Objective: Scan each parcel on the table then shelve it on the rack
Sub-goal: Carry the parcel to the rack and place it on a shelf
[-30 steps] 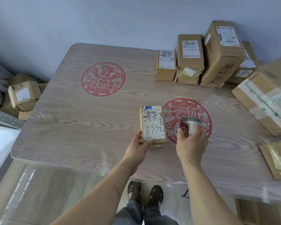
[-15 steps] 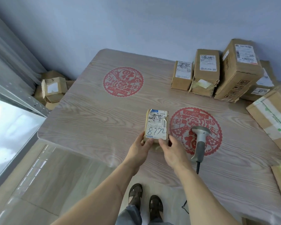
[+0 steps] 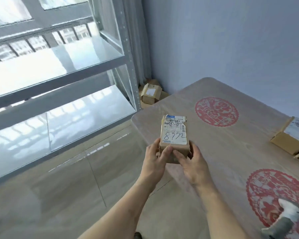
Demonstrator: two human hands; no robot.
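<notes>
A small brown parcel (image 3: pixel 174 133) with a white label reading "8772" is held in the air over the table's left corner. My left hand (image 3: pixel 155 159) grips its near left end, and my right hand (image 3: pixel 192 163) grips its near right end. The grey handheld scanner (image 3: pixel 286 219) lies on the wooden table (image 3: pixel 231 149) at the lower right, on a red paper-cut decal. The grey metal rack (image 3: pixel 62 83) with glossy shelves fills the left of the view.
A brown box (image 3: pixel 149 94) sits on the floor in the corner between the rack and the table. Another labelled parcel (image 3: pixel 290 137) lies at the table's right edge of view. A blue wall stands behind. Tiled floor lies below the rack.
My right hand set the scanner down on the table and joined the left on the parcel. The parcel rose off the table, and the view swung left toward the rack.
</notes>
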